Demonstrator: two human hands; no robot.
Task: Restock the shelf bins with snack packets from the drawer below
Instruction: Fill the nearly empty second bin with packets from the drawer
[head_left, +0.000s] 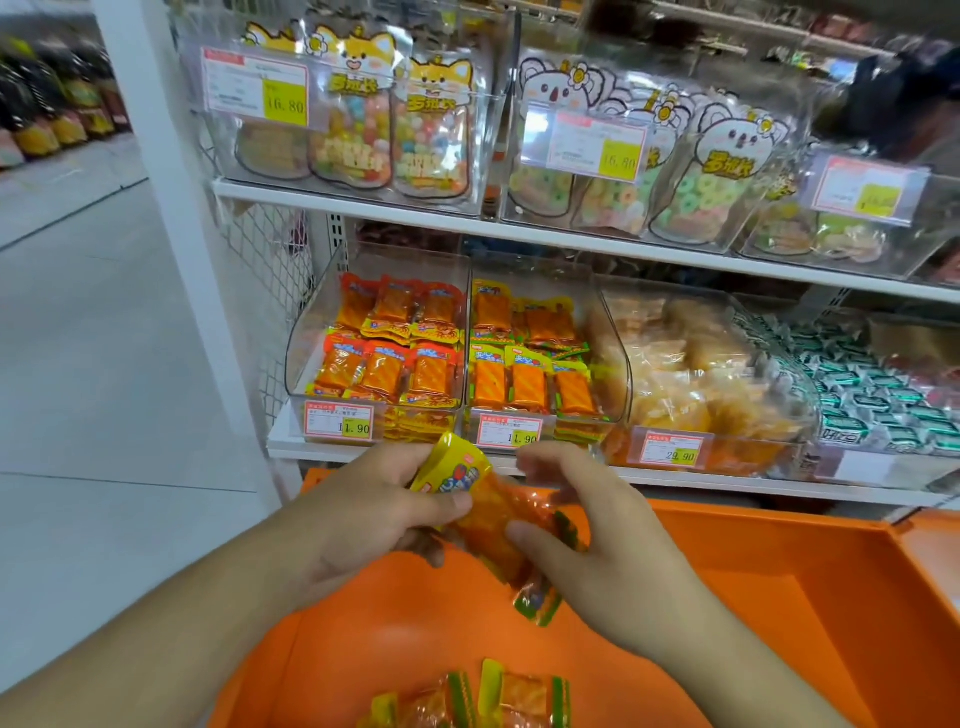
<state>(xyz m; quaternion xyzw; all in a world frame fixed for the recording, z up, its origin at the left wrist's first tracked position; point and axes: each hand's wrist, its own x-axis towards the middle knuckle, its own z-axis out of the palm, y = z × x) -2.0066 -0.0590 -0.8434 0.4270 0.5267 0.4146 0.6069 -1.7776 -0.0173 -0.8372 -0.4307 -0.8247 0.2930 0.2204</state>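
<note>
My left hand (363, 512) has its fingers and thumb curled round the yellow end of a snack packet (488, 525), and my right hand (587, 525) pinches the same bundle lower down, thumb across its orange middle; there may be more than one packet in the grip, I cannot tell. The bundle hangs over the open orange drawer (779, 597), just below the shelf edge. More packets of the same yellow-green sort (498, 699) lie in the drawer beneath my wrists. I judge I am in the carrying step: stock lifted, not yet placed. Straight above sits the middle bin (545, 358), already holding matching yellow-topped packets in rows, with the red-topped bin (384, 348) to its left. The next move calls for raising the bundle over that bin's low front lip, squaring the packets with the rows and letting go with both hands
</note>
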